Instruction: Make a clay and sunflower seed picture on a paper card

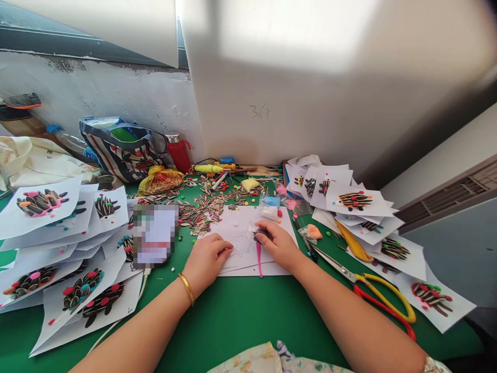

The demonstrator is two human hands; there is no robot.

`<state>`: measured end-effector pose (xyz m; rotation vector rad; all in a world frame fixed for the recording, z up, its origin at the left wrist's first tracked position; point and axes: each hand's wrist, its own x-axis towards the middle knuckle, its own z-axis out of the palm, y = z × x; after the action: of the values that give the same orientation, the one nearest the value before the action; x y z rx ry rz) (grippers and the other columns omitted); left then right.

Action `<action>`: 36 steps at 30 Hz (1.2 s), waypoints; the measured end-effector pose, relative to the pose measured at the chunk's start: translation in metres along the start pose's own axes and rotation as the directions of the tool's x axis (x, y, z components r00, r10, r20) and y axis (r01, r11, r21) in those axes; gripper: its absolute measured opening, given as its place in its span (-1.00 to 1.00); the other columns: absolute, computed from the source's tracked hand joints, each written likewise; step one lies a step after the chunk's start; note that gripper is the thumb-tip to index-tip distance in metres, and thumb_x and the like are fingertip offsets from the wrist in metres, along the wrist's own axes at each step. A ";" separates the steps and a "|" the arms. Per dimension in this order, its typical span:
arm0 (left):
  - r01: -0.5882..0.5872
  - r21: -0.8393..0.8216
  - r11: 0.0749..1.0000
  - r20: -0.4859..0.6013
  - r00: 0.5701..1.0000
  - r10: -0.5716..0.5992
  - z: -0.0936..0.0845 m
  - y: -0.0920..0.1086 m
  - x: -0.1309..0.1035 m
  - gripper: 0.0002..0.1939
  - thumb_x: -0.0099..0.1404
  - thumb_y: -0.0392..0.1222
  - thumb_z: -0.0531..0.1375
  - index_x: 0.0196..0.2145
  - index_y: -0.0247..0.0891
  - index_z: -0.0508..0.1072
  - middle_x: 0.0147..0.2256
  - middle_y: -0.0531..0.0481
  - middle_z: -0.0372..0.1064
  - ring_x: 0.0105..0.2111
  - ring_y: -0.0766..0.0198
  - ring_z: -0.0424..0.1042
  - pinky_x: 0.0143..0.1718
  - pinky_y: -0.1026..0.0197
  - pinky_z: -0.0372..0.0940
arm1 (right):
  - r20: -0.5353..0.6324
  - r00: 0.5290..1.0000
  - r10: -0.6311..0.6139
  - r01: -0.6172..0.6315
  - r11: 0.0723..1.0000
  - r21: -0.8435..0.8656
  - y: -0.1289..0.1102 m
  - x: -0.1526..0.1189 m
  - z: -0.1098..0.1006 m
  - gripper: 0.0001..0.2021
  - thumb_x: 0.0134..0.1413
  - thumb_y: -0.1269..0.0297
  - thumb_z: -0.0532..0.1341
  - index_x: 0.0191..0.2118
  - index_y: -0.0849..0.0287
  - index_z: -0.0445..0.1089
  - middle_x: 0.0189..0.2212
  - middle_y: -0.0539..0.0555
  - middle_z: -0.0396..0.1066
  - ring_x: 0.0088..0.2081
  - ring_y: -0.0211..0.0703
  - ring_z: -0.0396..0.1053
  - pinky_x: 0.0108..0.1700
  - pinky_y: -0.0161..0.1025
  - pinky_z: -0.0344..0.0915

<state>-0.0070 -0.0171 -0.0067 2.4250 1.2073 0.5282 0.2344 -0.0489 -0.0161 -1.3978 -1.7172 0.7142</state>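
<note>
The white rectangular paper sheet point(225, 220) is best held flat by the left hand point(205, 259), fingertips pressed together left of its grey-lined rounded animal drawing point(241, 246), while right of that drawing a small dark lump point(258, 237) is pinched by the right hand point(277, 244).

1. The scene is bright; the window point(27, 20) shows pale daylight beyond the far left corner of the surface point(310, 321).
2. A washed-out glare patch sits on the white panel point(287, 83) behind the far edge, with soft grey shadow deepening rightward.
3. The left hand point(207, 259) and right hand point(276, 246) are well lit, fairly sharp.
4. Wide-angle stretching distorts the picture's sides; its upper right corner looks soft.
5. Pixelation hides a flat object point(155, 235) toward the surface's left edge.
</note>
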 end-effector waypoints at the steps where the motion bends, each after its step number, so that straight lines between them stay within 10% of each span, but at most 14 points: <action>1: -0.005 -0.016 1.000 -0.001 1.000 0.005 -0.001 0.000 -0.001 -0.80 0.31 -0.20 0.14 -0.24 -0.17 0.59 -0.31 -0.05 0.45 -0.29 0.21 0.42 -0.21 0.17 0.27 | -0.001 1.000 -0.001 0.001 1.000 0.001 0.000 0.000 0.000 -0.70 0.23 0.19 0.13 0.04 0.10 0.33 -0.06 0.10 0.43 -0.06 -0.08 0.38 0.01 -0.11 0.30; 36: -0.063 -0.040 0.997 -0.092 0.994 0.059 -0.009 0.001 -0.007 -0.78 0.29 -0.35 0.07 -0.21 -0.20 0.49 -0.24 -0.05 0.42 -0.24 0.20 0.40 -0.16 0.14 0.30 | -0.002 0.994 -0.107 0.106 0.986 -0.128 -0.004 -0.004 0.000 -0.67 0.23 0.18 0.13 0.08 0.09 0.31 -0.04 0.14 0.43 -0.01 -0.03 0.37 0.03 -0.06 0.30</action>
<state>-0.0147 -0.0219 0.0001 2.4312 1.1485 0.6819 0.2328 -0.0535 -0.0138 -1.3807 -1.8429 0.5464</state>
